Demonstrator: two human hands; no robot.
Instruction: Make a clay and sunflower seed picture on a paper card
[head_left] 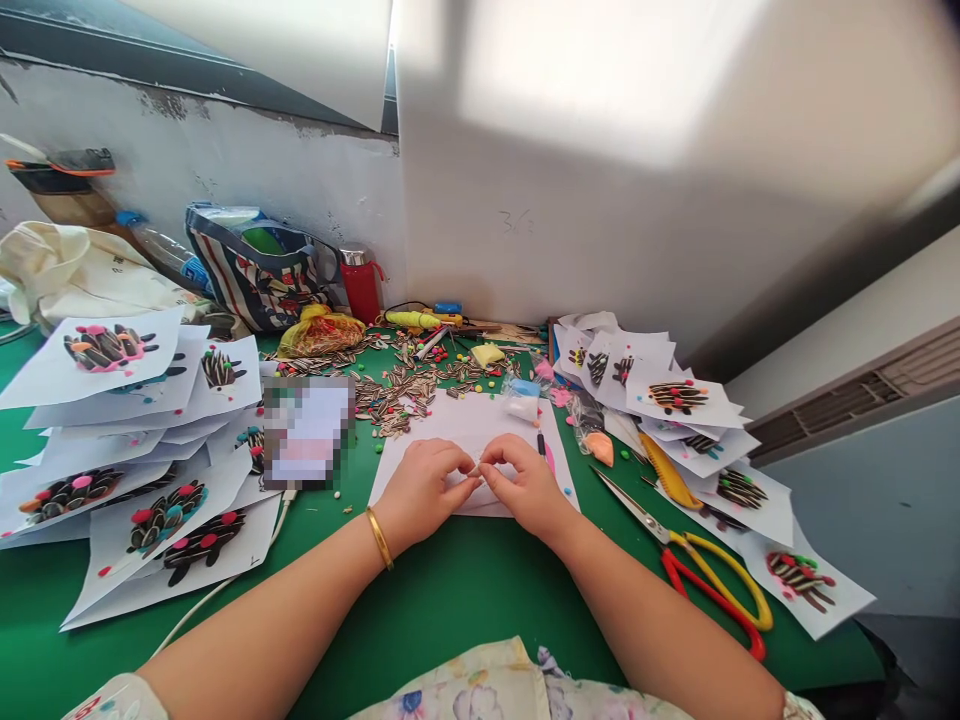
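White paper (417, 430) lies flat beneath the left hand (427, 487) and right hand (517, 482), fingertips pinched narrowly together.

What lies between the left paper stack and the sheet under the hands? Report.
The head view shows a pixelated rectangle, a white cable, seeds and small balls.

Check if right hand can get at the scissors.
Probably yes: the scissors lie beside the right forearm, nothing seen on top. But the right hand is fingertip to fingertip with the left hand, so it would likely need to break off first.
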